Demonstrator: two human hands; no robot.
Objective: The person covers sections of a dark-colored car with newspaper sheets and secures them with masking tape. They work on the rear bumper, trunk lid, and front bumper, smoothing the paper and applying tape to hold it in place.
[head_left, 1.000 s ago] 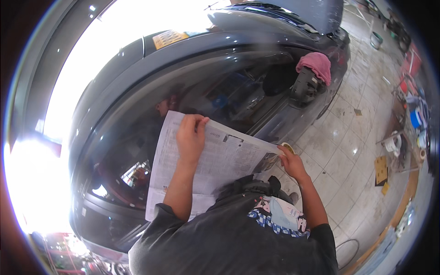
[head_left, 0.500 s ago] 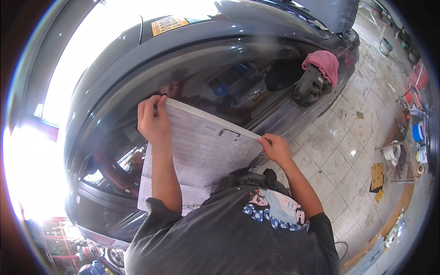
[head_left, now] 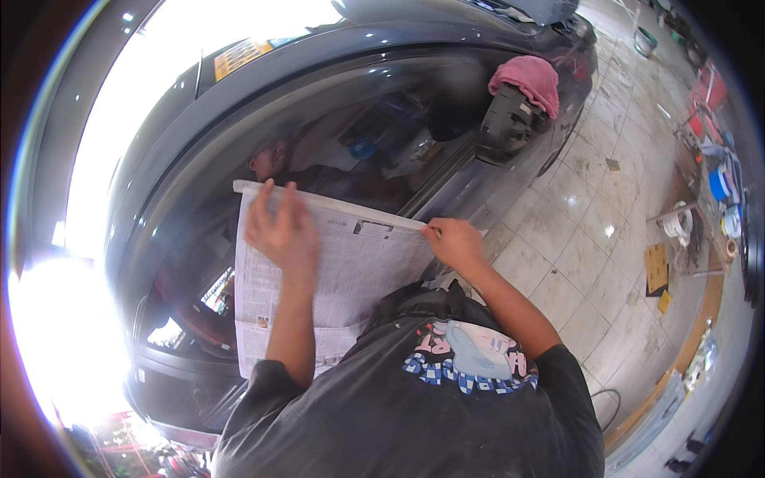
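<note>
Head view: a newspaper sheet (head_left: 343,255) lies between the two hands, in front of the side window (head_left: 335,135) of a dark grey car (head_left: 171,155), with a pale strip along its top edge. The right hand (head_left: 457,243) pinches the sheet's upper right corner between thumb and fingers. The left hand (head_left: 280,239), blurred, is over the upper left part with its fingers loosely spread; whether they touch the paper cannot be told. The left forearm hides part of the print, and the person's black T-shirt (head_left: 343,406) covers some of the lower right area.

Beyond the right hand, the black side mirror (head_left: 506,123) juts out from the car, a pink cloth (head_left: 526,80) draped over its far end. A yellow-orange sticker (head_left: 241,58) shows near the car's upper edge. To the right, brown sheets (head_left: 656,269) lie on the tiled floor (head_left: 570,247), near a blue-and-white container (head_left: 720,183) and a tape roll (head_left: 731,248).
</note>
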